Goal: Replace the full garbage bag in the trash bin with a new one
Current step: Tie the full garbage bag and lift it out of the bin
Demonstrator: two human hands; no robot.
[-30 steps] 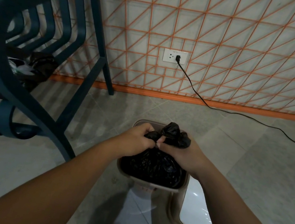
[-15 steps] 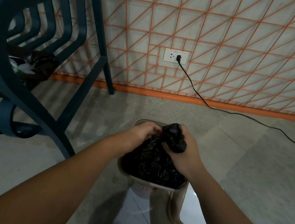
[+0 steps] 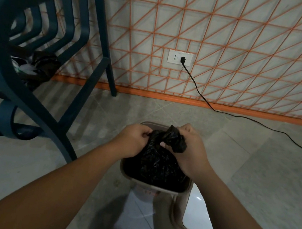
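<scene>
1. A person looks down on a small beige trash bin (image 3: 153, 187) standing on a tiled floor. Both bare forearms reach towards it.
2. The full black garbage bag (image 3: 157, 165) sits inside the bin and fills its opening. Its mouth is drawn up above the bin's rim.
3. The right hand (image 3: 192, 155), above the bin's far right corner, is curled round the bag's bunched neck (image 3: 174, 140). A tuft of plastic sticks out of the fist.
4. The left hand (image 3: 133, 139), above the bin's left rim, pinches a fold of the bag's edge between thumb and fingers.
5. The step looks like closing the bag before lifting it out. It would go best if the left hand fed its fold into the right hand's bunch so that no edge hangs loose. The neck could then be twisted and knotted above the rubbish.
6. The film looks thin, so a slow, straight upward pull should spare it from tearing on the bin's rim.
7. A beige frame with a white panel (image 3: 199, 215), probably the lid, lies just right of the bin. A teal chair (image 3: 38, 40) stands to the bin's left.
</scene>
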